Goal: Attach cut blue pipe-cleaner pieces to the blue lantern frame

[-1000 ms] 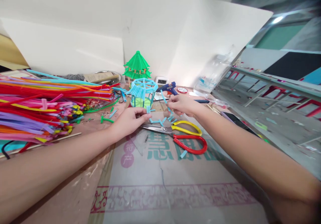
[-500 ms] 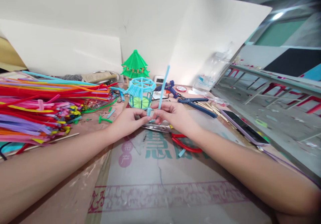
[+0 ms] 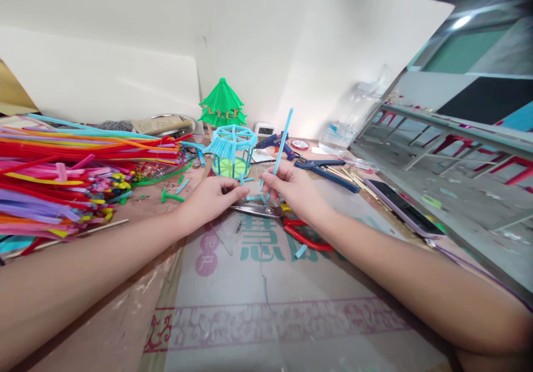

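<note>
A light-blue pipe cleaner (image 3: 283,139) rises from my right hand (image 3: 291,191), whose thumb and fingers pinch it, and leans to the right. Bent light-blue lengths show between my two hands; whether they are all one piece I cannot tell. My left hand (image 3: 219,197) pinches the left side of this bent part between thumb and fingers. Just behind stands a small light-blue pavilion frame (image 3: 233,139) with a yellow-green base. Red-handled scissors (image 3: 306,239) lie beneath the hands, blades pointing left.
Bundles of coloured pipe cleaners (image 3: 83,147) fill the left side. At the back are a green tiered roof model (image 3: 222,102), a timer (image 3: 265,130), a blue glue gun (image 3: 281,147) and a plastic bottle (image 3: 343,127). Blue-handled pliers (image 3: 328,173) and a phone (image 3: 403,208) lie right.
My hands have drawn slightly apart, so the bent light-blue part between them shows more. The upright end of the pipe cleaner has swung right with my right hand.
</note>
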`<state>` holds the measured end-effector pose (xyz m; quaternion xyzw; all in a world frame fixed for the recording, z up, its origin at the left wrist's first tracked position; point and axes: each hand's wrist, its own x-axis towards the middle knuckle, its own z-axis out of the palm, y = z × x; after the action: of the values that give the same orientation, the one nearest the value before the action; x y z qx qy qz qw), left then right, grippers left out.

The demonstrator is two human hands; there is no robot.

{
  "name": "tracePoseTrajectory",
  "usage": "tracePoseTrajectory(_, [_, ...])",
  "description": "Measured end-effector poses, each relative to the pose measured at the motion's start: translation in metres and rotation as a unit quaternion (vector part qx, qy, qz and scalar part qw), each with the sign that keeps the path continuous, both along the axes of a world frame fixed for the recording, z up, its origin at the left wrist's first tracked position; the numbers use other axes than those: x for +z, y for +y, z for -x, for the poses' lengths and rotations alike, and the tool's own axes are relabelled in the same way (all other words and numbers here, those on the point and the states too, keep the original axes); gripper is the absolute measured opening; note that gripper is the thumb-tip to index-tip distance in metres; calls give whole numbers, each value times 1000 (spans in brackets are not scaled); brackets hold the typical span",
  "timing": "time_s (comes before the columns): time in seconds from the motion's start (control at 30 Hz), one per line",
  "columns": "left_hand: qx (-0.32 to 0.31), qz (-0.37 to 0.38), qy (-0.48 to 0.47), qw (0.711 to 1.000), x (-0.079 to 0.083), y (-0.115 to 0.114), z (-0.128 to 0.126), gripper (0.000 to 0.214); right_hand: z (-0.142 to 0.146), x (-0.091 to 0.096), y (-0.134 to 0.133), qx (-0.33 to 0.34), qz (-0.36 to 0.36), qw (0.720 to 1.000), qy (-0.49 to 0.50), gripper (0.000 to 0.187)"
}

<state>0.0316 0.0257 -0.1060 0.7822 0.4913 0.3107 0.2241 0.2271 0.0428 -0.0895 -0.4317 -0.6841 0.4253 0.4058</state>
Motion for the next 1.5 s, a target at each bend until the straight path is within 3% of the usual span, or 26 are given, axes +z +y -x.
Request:
tracePoseTrajectory(0.2, [-17,-23,-73,997,1,-1,2,36,6,-1,-8,68,5,997,-43,22])
tracePoseTrajectory(0.37, [-34,6,-98,995,0,-1,2,25,8,-2,-11,53,21,997,-53,24])
tracePoseTrajectory(0.57, [-59,-16,-118,991,-1,-1,0,35,10,-6,-9,79,35,995,-46,20])
tracePoseTrajectory(0.8, [-20,-25,-110,993,-3,-1,-1,35,-10,8,12,17,-18,997,-69,45])
tracePoseTrajectory(1.0, [-30,4,-129,991,-8,3,1,33,-17,16,13,-48,-155,984,-74,56])
tracePoseTrajectory(1.17, [-36,-3,-124,992,-5,1,0,29,-5,18,-2,-2,-130,989,-75,36])
tracePoseTrajectory(1.33, [-23,23,-159,987,-6,4,0,37,1,3,-3,63,-59,995,-42,11])
tracePoseTrajectory(1.5, [-12,67,-172,983,-13,10,2,31,1,-8,0,64,-4,998,11,9])
